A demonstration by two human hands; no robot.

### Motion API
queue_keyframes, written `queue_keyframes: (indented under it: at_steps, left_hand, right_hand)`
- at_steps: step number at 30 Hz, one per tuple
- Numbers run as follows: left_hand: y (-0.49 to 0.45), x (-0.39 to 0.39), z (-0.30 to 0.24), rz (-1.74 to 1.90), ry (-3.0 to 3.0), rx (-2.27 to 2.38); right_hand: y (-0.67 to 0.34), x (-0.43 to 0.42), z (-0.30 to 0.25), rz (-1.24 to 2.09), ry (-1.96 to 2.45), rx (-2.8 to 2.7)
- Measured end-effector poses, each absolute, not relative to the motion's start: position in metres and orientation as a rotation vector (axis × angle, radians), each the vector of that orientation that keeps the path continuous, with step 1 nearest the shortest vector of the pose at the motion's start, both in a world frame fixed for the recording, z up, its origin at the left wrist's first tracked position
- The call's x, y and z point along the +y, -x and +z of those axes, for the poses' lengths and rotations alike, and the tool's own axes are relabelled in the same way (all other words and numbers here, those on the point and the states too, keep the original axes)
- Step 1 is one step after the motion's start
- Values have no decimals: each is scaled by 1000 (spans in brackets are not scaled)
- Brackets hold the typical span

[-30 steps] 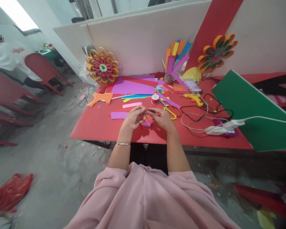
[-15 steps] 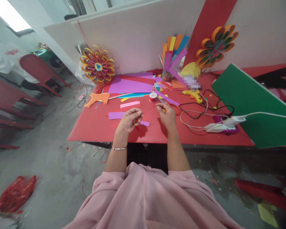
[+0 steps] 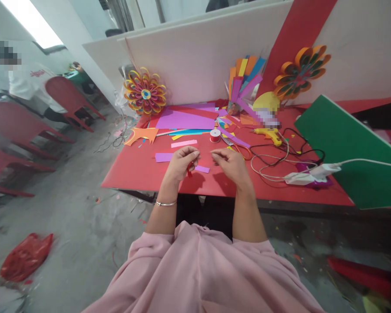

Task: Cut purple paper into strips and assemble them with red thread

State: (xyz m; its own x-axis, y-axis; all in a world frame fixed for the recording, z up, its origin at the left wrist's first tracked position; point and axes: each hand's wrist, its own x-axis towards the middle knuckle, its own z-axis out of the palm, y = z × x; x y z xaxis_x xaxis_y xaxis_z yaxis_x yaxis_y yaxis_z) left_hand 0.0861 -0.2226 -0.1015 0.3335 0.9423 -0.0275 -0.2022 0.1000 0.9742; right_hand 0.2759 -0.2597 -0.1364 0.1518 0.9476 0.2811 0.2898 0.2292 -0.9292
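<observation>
My left hand [image 3: 181, 164] is closed on a small red ribbon piece [image 3: 190, 168], held just above the red table [image 3: 140, 169]. A short way to its right, my right hand [image 3: 232, 164] has thumb and fingertips pinched together, pointing at the left hand. I cannot make out anything between those fingers. A purple paper strip [image 3: 202, 169] lies on the table between the hands. A red ribbon spool [image 3: 215, 135] stands just beyond them, and orange-handled scissors [image 3: 243, 150] lie by the right hand.
Coloured paper sheets [image 3: 185, 119] and strips cover the far part of the table. A yellow glue gun [image 3: 267, 133], cables and a white power strip [image 3: 298, 177] lie at the right, under a green board [image 3: 348, 148]. Paper flowers [image 3: 145, 92] lean on the white partition. Red chairs and a person are at the left.
My right hand went right toward the scissors, then came back near my left hand with its fingers pinched. The left hand kept hold of the red piece. The camera shifted slightly.
</observation>
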Motion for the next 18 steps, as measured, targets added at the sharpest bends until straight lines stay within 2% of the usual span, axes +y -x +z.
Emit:
queue_keyframes:
  at_steps: [3, 9, 18]
  left_hand:
    - [-84, -225, -101, 1024, -1149, 828]
    - [-89, -229, -105, 1051, -1247, 788]
    - [-95, -225, -111, 1274, -1089, 977]
  right_hand:
    - [-278, -263, -133, 679, 1316, -1372]
    - [-257, -273, -122, 1088, 1086, -1359]
    - [-251, -274, -121, 665, 1215, -1313]
